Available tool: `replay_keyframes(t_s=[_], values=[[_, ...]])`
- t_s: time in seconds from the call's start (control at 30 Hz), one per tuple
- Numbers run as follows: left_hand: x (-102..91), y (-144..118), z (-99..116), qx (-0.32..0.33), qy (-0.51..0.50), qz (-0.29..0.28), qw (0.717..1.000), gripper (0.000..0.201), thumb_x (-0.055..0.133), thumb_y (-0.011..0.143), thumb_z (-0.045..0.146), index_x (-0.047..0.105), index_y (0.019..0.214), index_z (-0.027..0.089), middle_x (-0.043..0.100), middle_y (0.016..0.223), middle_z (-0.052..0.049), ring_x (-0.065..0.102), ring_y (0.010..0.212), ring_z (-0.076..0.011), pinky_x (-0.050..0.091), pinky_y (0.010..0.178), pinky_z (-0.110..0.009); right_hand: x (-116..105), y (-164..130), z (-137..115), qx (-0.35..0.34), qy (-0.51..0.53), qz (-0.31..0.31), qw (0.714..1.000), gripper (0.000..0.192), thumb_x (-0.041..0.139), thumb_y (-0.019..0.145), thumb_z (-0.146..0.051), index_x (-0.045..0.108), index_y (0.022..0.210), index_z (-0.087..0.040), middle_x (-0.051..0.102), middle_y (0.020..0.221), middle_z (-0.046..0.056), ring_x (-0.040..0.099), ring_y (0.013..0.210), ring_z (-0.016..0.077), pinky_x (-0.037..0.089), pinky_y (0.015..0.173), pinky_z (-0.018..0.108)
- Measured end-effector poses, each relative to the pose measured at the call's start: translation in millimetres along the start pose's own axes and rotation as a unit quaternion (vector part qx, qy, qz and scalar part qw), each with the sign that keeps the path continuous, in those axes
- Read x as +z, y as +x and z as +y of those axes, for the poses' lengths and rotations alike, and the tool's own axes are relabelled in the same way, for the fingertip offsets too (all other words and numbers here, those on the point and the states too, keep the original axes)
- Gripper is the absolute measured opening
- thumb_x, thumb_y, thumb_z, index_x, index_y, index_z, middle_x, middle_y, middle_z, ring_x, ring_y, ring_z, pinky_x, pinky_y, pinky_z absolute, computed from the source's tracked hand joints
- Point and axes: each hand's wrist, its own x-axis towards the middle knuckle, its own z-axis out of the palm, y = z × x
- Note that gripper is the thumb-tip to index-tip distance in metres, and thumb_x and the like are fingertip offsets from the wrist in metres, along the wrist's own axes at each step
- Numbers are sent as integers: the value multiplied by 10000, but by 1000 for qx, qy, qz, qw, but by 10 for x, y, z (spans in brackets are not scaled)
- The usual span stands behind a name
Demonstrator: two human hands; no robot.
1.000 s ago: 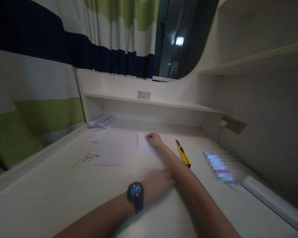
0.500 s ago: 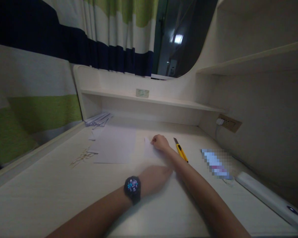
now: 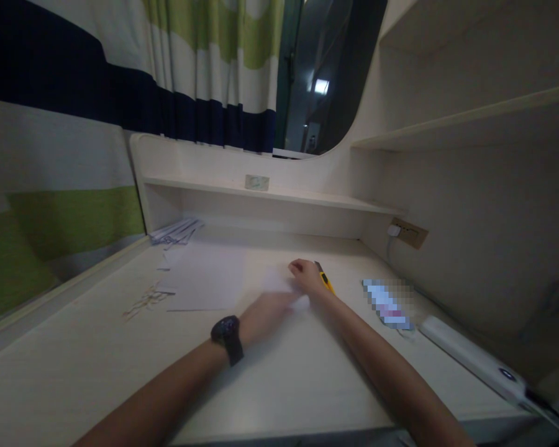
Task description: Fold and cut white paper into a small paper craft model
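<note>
My right hand [image 3: 306,277] is curled, pinching a small white piece of paper [image 3: 279,282] on the pale desk [image 3: 97,354]. Close beside it, my left hand [image 3: 264,315] with a black watch on its wrist rests on the near edge of the same paper, fingers blurred. A yellow utility knife [image 3: 325,281] lies just behind my right hand, partly hidden by it. A larger white sheet [image 3: 207,279] lies flat to the left.
Paper strips [image 3: 144,301] and a stack of papers [image 3: 174,231] lie at the left back. A tape roll [image 3: 256,182] sits on the low shelf. A blurred packet [image 3: 386,303] and a white power strip [image 3: 470,359] lie at the right. Wall socket [image 3: 407,232] at back right.
My right hand has drawn the small paper toward me and rightward, up against the knife. My left hand has slid forward onto the paper. The camera has shifted right.
</note>
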Motion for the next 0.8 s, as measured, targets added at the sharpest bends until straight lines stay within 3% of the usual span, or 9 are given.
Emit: replay_keyframes(t_s=[0.1, 0.17, 0.23, 0.3, 0.37, 0.47, 0.57, 0.7, 0.8], values=[[-66, 45, -30, -48, -83, 78, 992, 349, 534, 835, 216, 584, 1181, 222, 636, 1139, -66, 607, 993, -215, 440, 881, -343, -93, -223, 23, 60, 209, -2, 976, 350, 500, 822, -461, 661, 783, -153, 660, 700, 69, 601, 649, 172, 450, 632, 284], [-95, 85, -44, -94, -163, 129, 974, 317, 564, 820, 274, 629, 1121, 201, 643, 1126, -76, 610, 983, -222, 450, 869, -335, -106, -403, -23, 129, 371, -21, 919, 435, 480, 805, -566, 631, 857, -161, 663, 732, 74, 613, 641, 174, 477, 624, 305], [-117, 120, -57, -133, -262, 175, 940, 315, 582, 809, 323, 654, 1075, 170, 645, 1116, -94, 603, 989, -226, 458, 854, -322, -87, -573, -112, 177, 504, -68, 843, 473, 484, 787, -613, 592, 913, -170, 672, 774, 93, 638, 679, 191, 498, 668, 343], [-126, 140, -80, -165, -363, 209, 893, 358, 591, 803, 361, 644, 1080, 141, 655, 1076, -117, 615, 933, -220, 477, 788, -306, -51, -710, -222, 200, 568, -135, 787, 484, 510, 778, -609, 561, 972, -169, 674, 789, 109, 650, 713, 204, 501, 708, 375], [-117, 141, -120, -192, -447, 230, 843, 429, 623, 778, 388, 617, 1113, 121, 670, 991, -125, 627, 807, -195, 484, 687, -283, -10, -801, -326, 196, 580, -164, 773, 435, 619, 739, -530, 557, 970, -166, 671, 794, 96, 650, 699, 195, 500, 722, 379], [-75, 127, -193, -209, -525, 253, 786, 515, 708, 700, 385, 600, 1123, 111, 670, 885, -102, 602, 676, -150, 465, 612, -255, 43, -863, -423, 171, 566, -168, 789, 391, 731, 659, -384, 583, 942, -159, 666, 813, 72, 642, 705, 185, 496, 722, 356], [-41, 122, -230, -209, -559, 261, 759, 511, 737, 671, 371, 605, 1094, 118, 665, 856, -85, 601, 676, -147, 464, 615, -248, 64, -865, -422, 159, 511, -159, 830, 304, 733, 620, -312, 620, 842, -138, 645, 708, 41, 604, 620, 163, 480, 627, 301], [-71, 116, -240, -224, -577, 228, 751, 440, 677, 720, 440, 623, 1004, 108, 665, 872, -102, 627, 744, -186, 492, 634, -268, 5, -803, -309, 112, 374, -89, 916, 165, 634, 662, -285, 634, 732, -136, 617, 636, 17, 537, 563, 138, 419, 540, 252], [-109, 92, -290, -252, -519, 237, 782, 410, 684, 725, 396, 601, 1015, 118, 665, 932, -112, 640, 774, -198, 521, 658, -298, -74, -726, -187, 43, 261, -67, 962, 187, 559, 720, -275, 670, 800, -148, 639, 696, 22, 546, 618, 146, 405, 566, 248]])
